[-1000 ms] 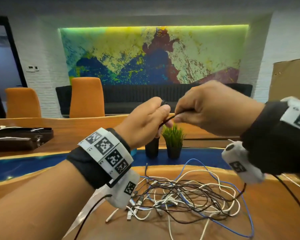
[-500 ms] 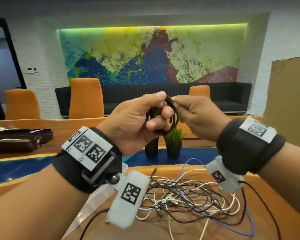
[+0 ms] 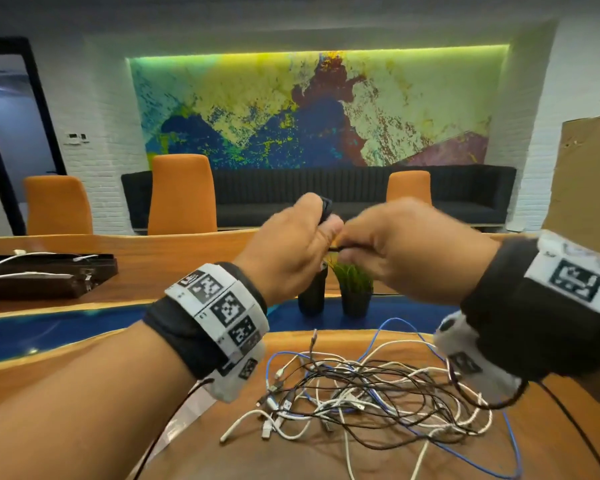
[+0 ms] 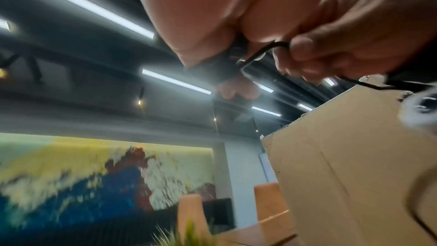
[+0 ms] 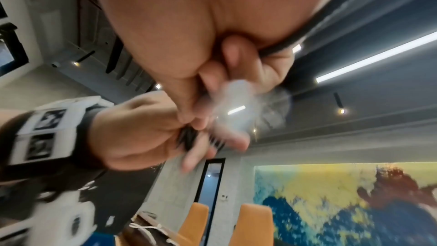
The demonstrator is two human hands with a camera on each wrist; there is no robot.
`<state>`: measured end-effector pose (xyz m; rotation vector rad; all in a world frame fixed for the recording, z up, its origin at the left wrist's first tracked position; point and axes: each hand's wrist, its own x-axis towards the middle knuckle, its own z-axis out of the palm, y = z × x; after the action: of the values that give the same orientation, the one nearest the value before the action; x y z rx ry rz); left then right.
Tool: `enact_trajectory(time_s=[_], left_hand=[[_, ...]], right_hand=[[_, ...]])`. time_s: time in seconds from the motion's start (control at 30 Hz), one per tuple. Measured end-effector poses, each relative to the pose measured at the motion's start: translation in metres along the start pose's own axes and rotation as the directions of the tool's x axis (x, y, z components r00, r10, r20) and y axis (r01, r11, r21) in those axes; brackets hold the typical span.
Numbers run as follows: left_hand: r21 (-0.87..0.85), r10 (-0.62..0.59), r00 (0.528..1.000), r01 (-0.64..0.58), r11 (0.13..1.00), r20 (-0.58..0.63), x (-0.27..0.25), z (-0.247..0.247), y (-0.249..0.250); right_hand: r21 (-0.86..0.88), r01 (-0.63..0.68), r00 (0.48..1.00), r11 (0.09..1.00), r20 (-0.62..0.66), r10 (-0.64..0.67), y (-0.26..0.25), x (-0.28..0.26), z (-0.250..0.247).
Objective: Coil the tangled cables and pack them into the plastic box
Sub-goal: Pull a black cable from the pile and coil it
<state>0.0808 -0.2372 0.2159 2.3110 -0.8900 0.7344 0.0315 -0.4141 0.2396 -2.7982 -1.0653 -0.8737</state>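
Note:
Both hands are raised above the table, close together. My left hand [image 3: 302, 244] grips a small coil of black cable [image 3: 325, 208], whose top pokes out above its fingers. My right hand [image 3: 395, 247] pinches the free end of that black cable [image 3: 336, 249] right beside the left fingers. In the left wrist view the black cable [image 4: 260, 52] bends between the two hands. A tangled pile of white, black and blue cables [image 3: 361, 386] lies on the wooden table [image 3: 551, 445] below. A clear plastic edge [image 3: 184, 420], maybe the box, shows under my left wrist.
Two small dark pots, one with a green plant [image 3: 354, 289], stand behind the pile. A dark tray with white cables [image 3: 42, 275] sits far left. A cardboard sheet [image 3: 589, 174] rises at the right. Orange chairs [image 3: 182, 194] stand behind the table.
The open black loop seen half a second ago is now drawn tight into my left hand. My right hand has swung over and pinches the cable's end beside it.

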Motion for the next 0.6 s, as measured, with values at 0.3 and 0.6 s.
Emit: enact_trajectory(time_s=[0.3,0.6], left_hand=[[-0.382,-0.019,0.959,0.132,0.915,0.284,0.001,-0.029,0.009],[-0.92,-0.108,0.94,0.34,0.195,0.324,-0.002,-0.037,0.012]], right_hand=[[-0.1,0.074,0.967,0.992,-0.236,-0.096,0.026,0.013,-0.002],[0.29,-0.105,0.97,0.951,-0.181,0.162,0.035,0.013,0.019]])
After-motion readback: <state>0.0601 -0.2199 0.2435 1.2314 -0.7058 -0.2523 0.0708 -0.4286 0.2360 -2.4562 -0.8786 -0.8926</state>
